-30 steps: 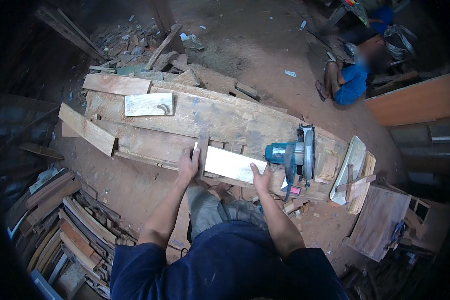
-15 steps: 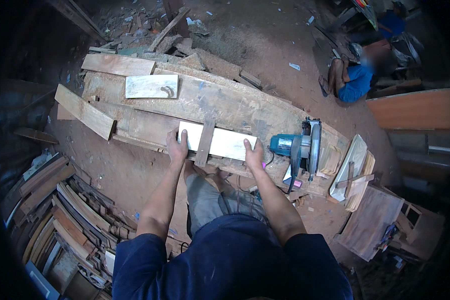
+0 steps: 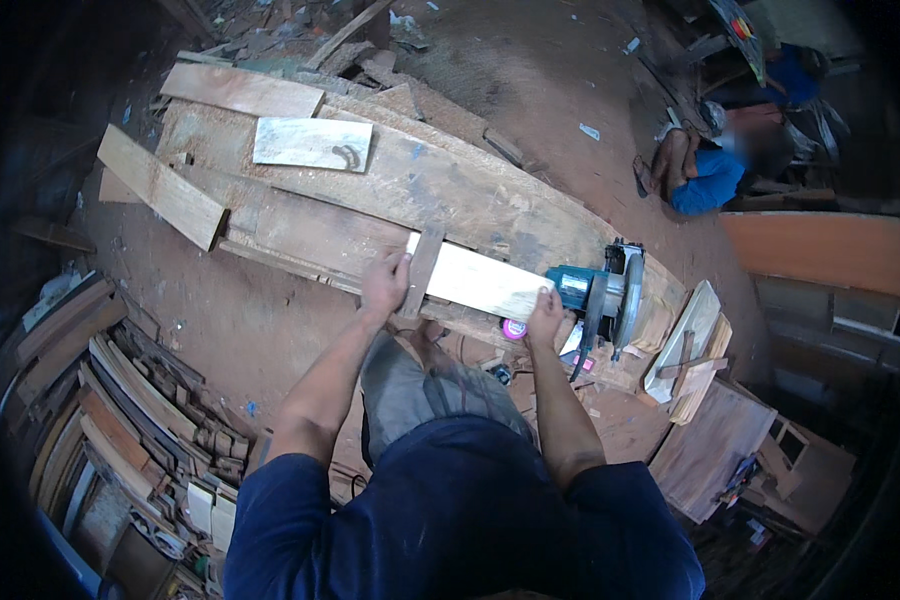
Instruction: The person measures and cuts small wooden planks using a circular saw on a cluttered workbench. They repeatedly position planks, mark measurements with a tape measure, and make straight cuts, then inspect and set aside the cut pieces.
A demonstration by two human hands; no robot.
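A pale wooden board (image 3: 492, 282) lies lengthwise across the near part of the workbench. My left hand (image 3: 386, 284) is closed at its left end, thumb up, close against a dark wooden strip (image 3: 426, 262) that crosses over the board. My right hand (image 3: 544, 318) pinches the board's right end, fingertips on its top edge. Just past that end stands a teal circular saw (image 3: 595, 290), almost touching the board. A pink-and-white round item (image 3: 514, 329) sits at the bench's near edge, left of my right hand.
The sawdust-strewn workbench (image 3: 440, 195) carries another pale board (image 3: 312, 144) and loose planks (image 3: 160, 185). Offcuts (image 3: 688, 345) lie right of the saw. Curved wood pieces (image 3: 135, 430) are stacked at lower left. A person in blue shorts (image 3: 708, 180) sits at far right.
The pale board has slid right, toward the saw, with both hands on it. The dark strip now crosses near its left end, beside my left hand. The view has shifted slightly.
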